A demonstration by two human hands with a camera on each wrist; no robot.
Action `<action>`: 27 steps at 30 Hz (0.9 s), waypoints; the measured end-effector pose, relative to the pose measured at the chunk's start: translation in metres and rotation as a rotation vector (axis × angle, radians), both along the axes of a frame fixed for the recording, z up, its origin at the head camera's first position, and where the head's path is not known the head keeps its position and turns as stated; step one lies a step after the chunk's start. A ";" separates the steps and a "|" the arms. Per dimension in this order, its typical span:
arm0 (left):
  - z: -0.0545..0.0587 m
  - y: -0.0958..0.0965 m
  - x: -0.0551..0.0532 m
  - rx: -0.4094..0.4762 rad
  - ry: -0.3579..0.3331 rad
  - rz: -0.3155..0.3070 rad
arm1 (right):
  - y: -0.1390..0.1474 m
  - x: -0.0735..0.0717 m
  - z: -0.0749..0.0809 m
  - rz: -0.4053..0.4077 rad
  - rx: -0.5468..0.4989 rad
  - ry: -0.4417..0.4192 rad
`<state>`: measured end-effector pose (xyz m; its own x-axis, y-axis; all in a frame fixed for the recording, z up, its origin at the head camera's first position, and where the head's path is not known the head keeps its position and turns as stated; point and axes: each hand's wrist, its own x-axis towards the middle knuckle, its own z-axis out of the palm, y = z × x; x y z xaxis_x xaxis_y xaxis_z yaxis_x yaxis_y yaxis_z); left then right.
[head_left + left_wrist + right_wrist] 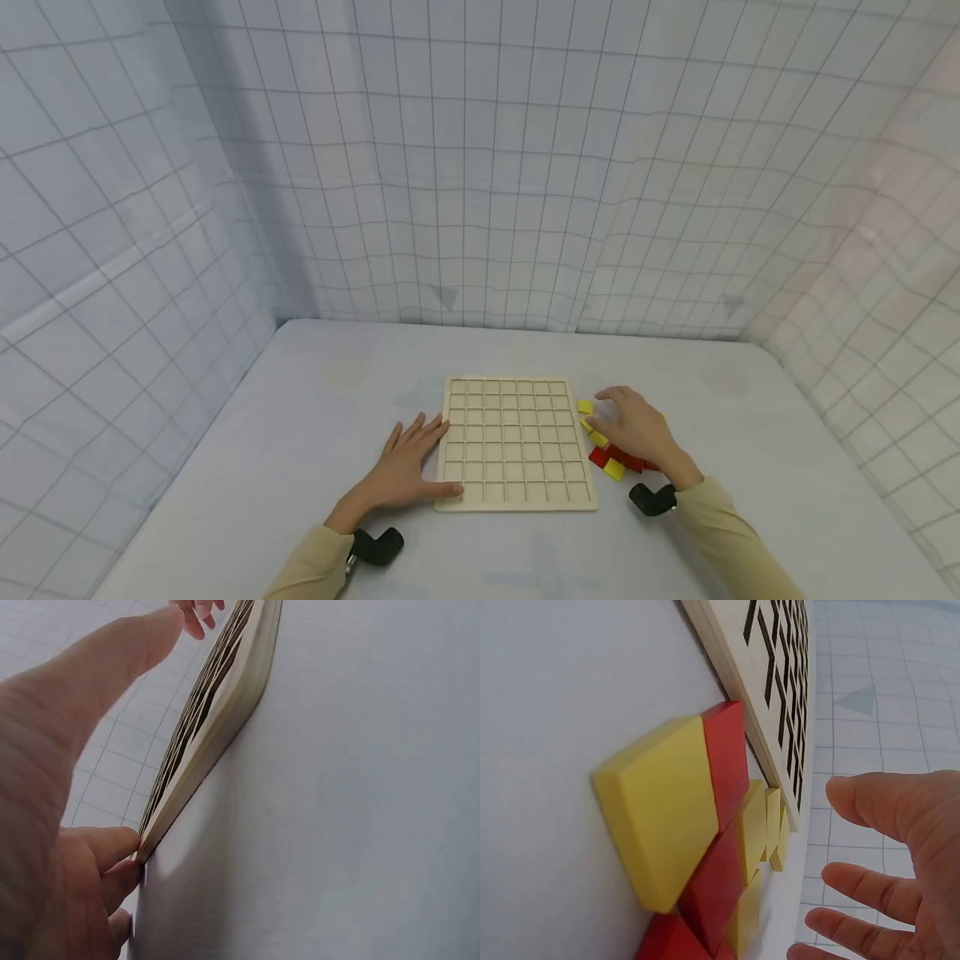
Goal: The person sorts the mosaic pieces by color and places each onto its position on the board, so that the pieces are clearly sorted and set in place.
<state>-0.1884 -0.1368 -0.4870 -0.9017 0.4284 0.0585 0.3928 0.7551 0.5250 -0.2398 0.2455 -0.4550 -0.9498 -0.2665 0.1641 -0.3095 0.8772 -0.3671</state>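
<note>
A pale wooden grid board [517, 506] of square recesses lies flat on the table, and no tiles show in its cells. My left hand [408, 467] is spread at its left side. Its fingertips touch the board's edge [196, 761] in the left wrist view, while the thumb reaches over the near left corner. To the right of the board is a loose heap of yellow tiles [614, 469] and red tiles [597, 457]. Over them hovers my right hand [637, 429], fingers apart and holding nothing. A large yellow tile [660, 814] leans against a red tile [727, 765] beside the board.
The white table [360, 383] is enclosed by grid-patterned cloth walls [495, 183] at the back and both sides. A black wrist device [378, 547] sits by the left sleeve, and another black wrist device [654, 499] by the right.
</note>
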 end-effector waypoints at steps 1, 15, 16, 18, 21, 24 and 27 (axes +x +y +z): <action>0.000 0.000 0.000 -0.006 0.004 -0.004 | 0.001 -0.001 -0.001 -0.004 -0.001 -0.006; -0.004 0.004 -0.001 -0.090 0.086 -0.022 | 0.000 -0.018 -0.007 0.079 -0.051 0.012; -0.004 0.004 -0.001 -0.094 0.098 -0.022 | 0.000 -0.020 -0.008 0.078 -0.043 0.017; -0.005 0.003 -0.001 -0.109 0.120 -0.018 | -0.001 -0.022 -0.008 0.080 -0.039 0.019; -0.006 0.003 -0.002 -0.124 0.140 -0.012 | -0.004 -0.024 -0.008 0.064 -0.038 0.000; -0.008 0.002 -0.002 -0.123 0.146 -0.014 | -0.006 -0.025 -0.008 0.036 -0.027 -0.012; -0.009 0.003 -0.003 -0.114 0.152 -0.018 | -0.007 -0.026 -0.008 0.006 -0.019 -0.020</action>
<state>-0.1911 -0.1342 -0.4964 -0.8781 0.4564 0.1438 0.4755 0.7982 0.3699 -0.2659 0.2386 -0.4628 -0.9514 -0.2690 0.1498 -0.3068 0.8684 -0.3895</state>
